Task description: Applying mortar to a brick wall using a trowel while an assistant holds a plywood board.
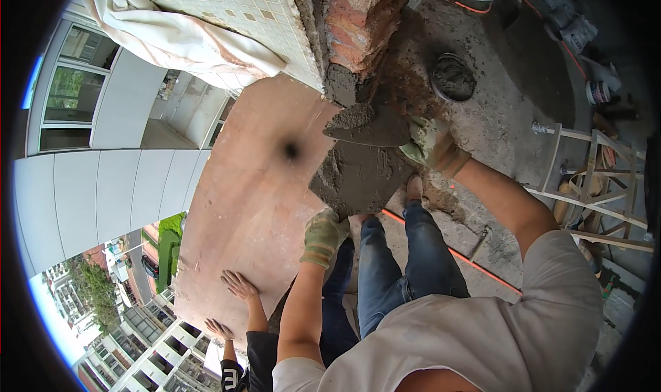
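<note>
My left hand (pixel 322 239), in a pale green work glove, is closed at the near corner of a square mortar board (pixel 361 185) covered with grey wet mortar. The fingers are partly hidden by the board. In my gloved right hand (pixel 434 144) is a trowel (pixel 382 129), its blade held just above the board's far side. A lump of mortar (pixel 350 119) sits on the blade's left end. Right beyond it is the broken brick wall end (pixel 358 27), with fresh mortar (pixel 339 86) on its lower part.
A large pinkish panel (pixel 255 165) stretches along the left; another person's hands (pixel 239 285) rest on it. A bucket of mortar (pixel 452 77) stands at the far right. Wooden frames (pixel 592 178) lie at right, and an orange hose (pixel 475 262) crosses the floor. White cloth (pixel 179 37) drapes the tiled wall.
</note>
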`<state>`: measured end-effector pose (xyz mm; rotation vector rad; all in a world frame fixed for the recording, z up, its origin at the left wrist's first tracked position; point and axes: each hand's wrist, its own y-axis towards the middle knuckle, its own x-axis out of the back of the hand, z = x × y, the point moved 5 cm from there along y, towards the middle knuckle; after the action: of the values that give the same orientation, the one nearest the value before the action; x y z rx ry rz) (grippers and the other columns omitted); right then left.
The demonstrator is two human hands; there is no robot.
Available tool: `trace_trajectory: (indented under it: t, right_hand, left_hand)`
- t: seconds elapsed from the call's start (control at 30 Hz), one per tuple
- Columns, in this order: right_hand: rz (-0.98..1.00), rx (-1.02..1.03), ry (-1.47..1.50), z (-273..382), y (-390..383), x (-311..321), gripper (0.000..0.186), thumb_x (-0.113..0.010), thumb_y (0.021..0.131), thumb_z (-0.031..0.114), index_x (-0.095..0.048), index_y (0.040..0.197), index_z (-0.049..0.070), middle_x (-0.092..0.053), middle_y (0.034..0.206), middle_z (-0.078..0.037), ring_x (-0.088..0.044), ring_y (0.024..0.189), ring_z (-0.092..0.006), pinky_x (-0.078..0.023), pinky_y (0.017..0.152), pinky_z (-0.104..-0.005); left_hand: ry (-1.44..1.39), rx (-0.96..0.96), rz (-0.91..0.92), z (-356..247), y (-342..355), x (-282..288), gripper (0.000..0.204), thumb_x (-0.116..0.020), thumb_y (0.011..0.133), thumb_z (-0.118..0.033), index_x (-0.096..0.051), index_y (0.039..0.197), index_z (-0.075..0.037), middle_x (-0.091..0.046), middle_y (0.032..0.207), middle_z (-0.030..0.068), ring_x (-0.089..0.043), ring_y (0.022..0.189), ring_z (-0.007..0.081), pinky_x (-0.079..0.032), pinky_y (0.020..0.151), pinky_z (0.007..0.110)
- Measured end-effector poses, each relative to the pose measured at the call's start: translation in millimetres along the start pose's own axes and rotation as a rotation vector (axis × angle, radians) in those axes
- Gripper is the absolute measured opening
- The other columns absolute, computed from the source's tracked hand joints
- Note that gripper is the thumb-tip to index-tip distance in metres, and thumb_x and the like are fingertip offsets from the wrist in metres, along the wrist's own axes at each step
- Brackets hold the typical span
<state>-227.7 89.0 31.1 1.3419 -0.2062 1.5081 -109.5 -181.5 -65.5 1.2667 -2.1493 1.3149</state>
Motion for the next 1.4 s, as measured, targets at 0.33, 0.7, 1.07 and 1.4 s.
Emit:
trace_trajectory:
  t: [0.33,0.7,1.07,1.4]
  right_hand:
    - [-0.019,-0.619,0.621,-81,8,-108,0.028,-0.062,0.095,0.029,-0.07,0.092,0.002,-0.067,0.074,-0.014,-0.064,0.065,-0.0223,-0.048,0.062,-0.0361]
    - [0.048,-0.767,0.506,-75,-127,-11,0.014,-0.069,0.09,0.015,-0.067,0.095,0.002,-0.066,0.082,-0.013,-0.066,0.076,-0.022,-0.05,0.066,-0.035]
    - [0.82,-1.067,-0.092,-444,-318,-33,0.034,-0.062,0.091,0.035,-0.067,0.1,0.002,-0.068,0.083,-0.018,-0.068,0.079,-0.032,-0.055,0.071,-0.0437]
    - [1.228,-1.041,-0.394,-673,-305,-199,0.031,-0.054,0.097,0.028,-0.064,0.106,0.0,-0.065,0.074,-0.012,-0.063,0.066,-0.0198,-0.057,0.063,-0.0375]
  left_hand:
    - [-1.084,0.673,0.152,49,-43,-109,0.016,-0.065,0.08,-0.015,-0.055,0.069,-0.009,-0.052,0.057,0.001,-0.048,0.041,0.014,-0.038,0.039,0.029]
    - [-1.024,0.62,0.155,-67,55,-138,0.011,-0.066,0.082,-0.011,-0.058,0.074,-0.01,-0.054,0.06,0.0006,-0.053,0.047,0.0132,-0.043,0.043,0.027]
    - [-0.976,0.764,0.417,-143,240,-346,0.006,-0.065,0.081,-0.008,-0.06,0.077,-0.009,-0.053,0.062,0.0005,-0.046,0.047,0.0116,-0.038,0.041,0.027]
    - [-0.883,0.841,0.454,-128,346,-434,0.012,-0.064,0.083,-0.011,-0.06,0.071,-0.008,-0.051,0.06,-0.0003,-0.046,0.046,0.01,-0.036,0.041,0.026]
